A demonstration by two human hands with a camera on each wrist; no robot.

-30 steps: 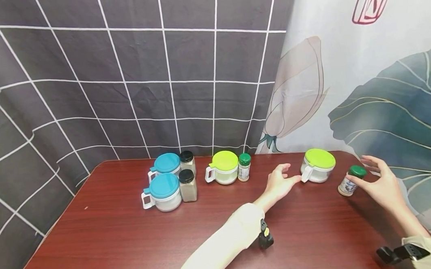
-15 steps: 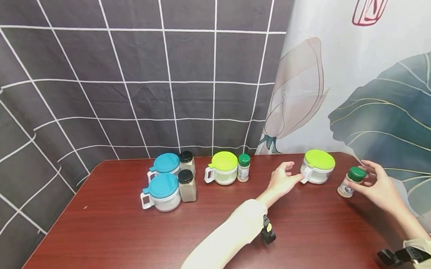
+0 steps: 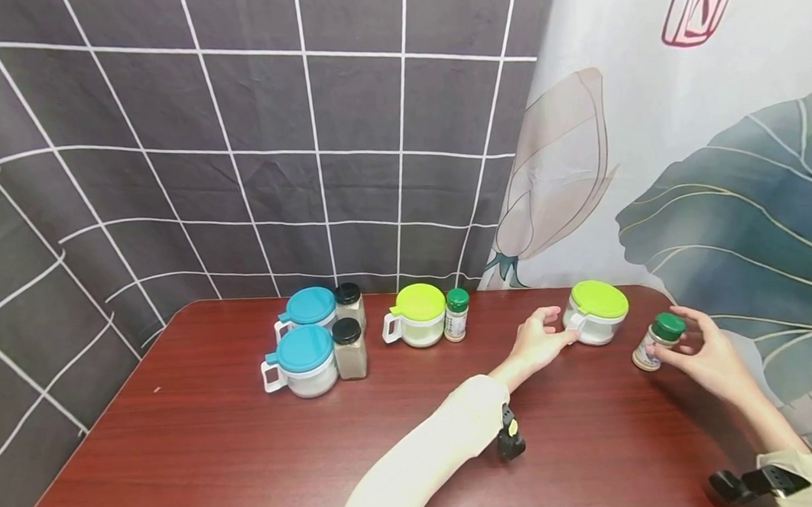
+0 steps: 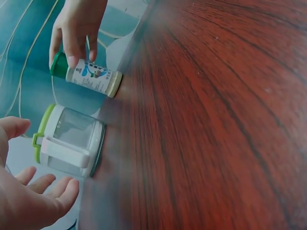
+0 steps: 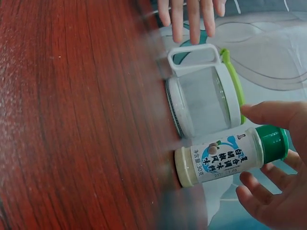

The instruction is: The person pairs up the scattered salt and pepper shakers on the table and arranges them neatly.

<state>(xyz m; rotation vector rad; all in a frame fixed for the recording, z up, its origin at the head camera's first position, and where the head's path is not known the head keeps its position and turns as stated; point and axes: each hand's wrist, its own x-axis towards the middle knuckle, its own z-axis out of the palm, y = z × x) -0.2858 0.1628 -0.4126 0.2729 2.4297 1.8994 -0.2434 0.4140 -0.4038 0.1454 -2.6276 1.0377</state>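
My left hand (image 3: 538,344) reaches toward the handle of a clear jar (image 4: 72,139) with a light green lid. In the left wrist view, its thumb and fingers are spread, apart from the white handle (image 4: 64,152). My right hand (image 3: 711,356) is around a small seasoning shaker (image 5: 223,155) with a green cap and printed label, standing upright on the table. In the right wrist view, the thumb (image 5: 271,113) lies on one side of the green cap and the loosely bent fingers on the other, with gaps showing.
On the wooden table (image 3: 251,461), two blue-lidded jars (image 3: 306,362) stand at left beside two black-capped spice bottles (image 3: 350,348). Another green-lidded jar (image 3: 418,318) and green-capped shaker (image 3: 456,316) stand mid-back. A grey checked curtain (image 3: 257,177) hangs behind the table.
My left hand has moved slightly right, closer to the jar's handle. The right hand has drawn in around the shaker's cap. The jars and bottles stay in place.
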